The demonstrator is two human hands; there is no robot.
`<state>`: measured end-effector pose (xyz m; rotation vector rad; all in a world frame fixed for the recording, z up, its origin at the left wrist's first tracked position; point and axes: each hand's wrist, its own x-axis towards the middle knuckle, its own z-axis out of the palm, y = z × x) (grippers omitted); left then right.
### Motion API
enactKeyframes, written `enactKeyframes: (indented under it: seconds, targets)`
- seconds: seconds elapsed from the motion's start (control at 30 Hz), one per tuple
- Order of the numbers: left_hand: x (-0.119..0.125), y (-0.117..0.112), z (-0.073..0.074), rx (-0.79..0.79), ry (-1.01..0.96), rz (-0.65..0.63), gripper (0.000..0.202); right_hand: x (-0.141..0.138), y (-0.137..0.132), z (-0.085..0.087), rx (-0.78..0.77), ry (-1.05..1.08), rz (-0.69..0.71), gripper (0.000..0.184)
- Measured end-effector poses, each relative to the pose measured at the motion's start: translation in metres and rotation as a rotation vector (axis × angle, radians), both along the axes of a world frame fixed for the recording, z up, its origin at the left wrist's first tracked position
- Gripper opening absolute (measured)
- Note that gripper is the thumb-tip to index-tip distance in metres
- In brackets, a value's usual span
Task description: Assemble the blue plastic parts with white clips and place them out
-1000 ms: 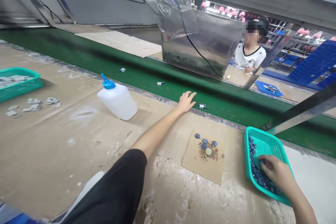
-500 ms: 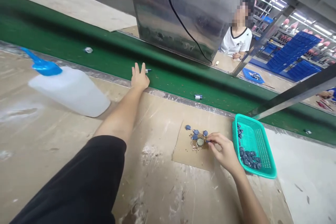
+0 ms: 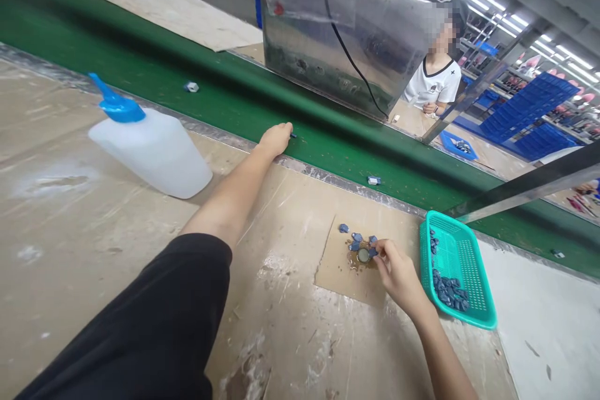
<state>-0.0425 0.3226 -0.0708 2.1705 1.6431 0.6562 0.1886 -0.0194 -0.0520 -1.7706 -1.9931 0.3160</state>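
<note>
The left hand [image 3: 276, 139] is stretched far out to the near edge of the green conveyor belt [image 3: 140, 69]. It is curled shut over a small dark piece [image 3: 293, 135], of which only the tip shows past the fingers. The right hand [image 3: 396, 269] rests near the person on a cardboard pad [image 3: 335, 278] lying on the counter [image 3: 70, 212]. Its fingertips are pinched narrowly on a blue piece [image 3: 372, 252], held just beside a small round cap [image 3: 363, 255] that sits in a brownish smear.

Only a little seems to be done so far. A few loose blue pieces [image 3: 357, 237] lie close around the cap, and one more [image 3: 344, 228] lies a little to the far left of it. Much more looks left to handle, since a heap of blue pieces [image 3: 449, 292] fills the near end of the teal basket [image 3: 473, 320] just right of the pad. The far end of the basket is almost bare.

Small grey parts [image 3: 374, 180] lie well apart along the belt. A white squeeze bottle [image 3: 152, 153] with a blue nozzle lies on its side on the counter, left of the outstretched arm, and neither hand touches it. Across the belt stands a steel housing [image 3: 328, 56], and beyond it to the right a person in a white shirt [image 3: 434, 84] sits at the far side.
</note>
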Motion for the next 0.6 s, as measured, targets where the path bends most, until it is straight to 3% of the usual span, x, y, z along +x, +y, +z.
enactKeyframes:
  seconds: [0.07, 0.13, 0.23, 0.3, 0.37, 0.47, 0.53, 0.6]
  targets:
    - [0.012, -0.007, 0.008, 0.014, -0.036, -0.003, 0.029, 0.003, -0.003, 0.003, 0.008, 0.08, -0.046, 0.013]
    - [0.026, -0.026, 0.018, 0.003, -0.215, -0.039, 0.033, 0.004, -0.005, 0.004, 0.027, 0.122, -0.068, 0.013]
    - [0.044, -0.08, 0.035, -0.186, -0.742, -0.212, 0.034, 0.002, -0.005, 0.003, 0.08, 0.09, -0.044, 0.009]
    - [0.05, -0.123, 0.044, -0.364, -0.96, -0.379, 0.034, 0.001, -0.005, 0.002, 0.116, 0.053, -0.011, 0.008]
    - [0.052, -0.163, 0.05, -0.445, -0.964, -0.52, 0.037, 0.001, -0.005, 0.002, 0.128, 0.027, 0.002, 0.01]
    - [0.052, -0.206, 0.052, -0.34, -0.759, -0.649, 0.036, 0.004, -0.006, 0.003, 0.088, 0.04, -0.036, 0.01]
    - [0.051, -0.224, 0.05, -0.189, -0.616, -0.676, 0.03, 0.006, -0.007, 0.007, 0.098, 0.187, -0.115, 0.008]
    - [0.052, -0.235, 0.047, -0.059, -0.519, -0.702, 0.027, 0.004, -0.009, 0.013, 0.143, 0.489, -0.195, 0.015]
